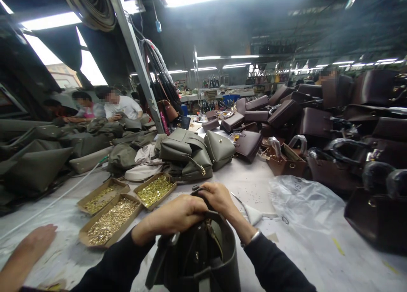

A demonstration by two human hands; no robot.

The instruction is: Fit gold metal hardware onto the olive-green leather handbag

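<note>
Nearest, a dark olive bag (233, 262) lies on the body side of the hands, its open mouth appearing to run lengthwise from them toward the body. The left hand (186, 211) is curled closed on its far rim; the right hand (219, 197), slightly farther out, grips a dark strap end (197, 189). Left of the left hand are shallow boxes (119, 232) of gold-coloured pieces and, farther left, a co-worker's hand (40, 239). Clear plastic (305, 207) lies right of the right hand; beyond both are piled olive bags (219, 150).
</note>
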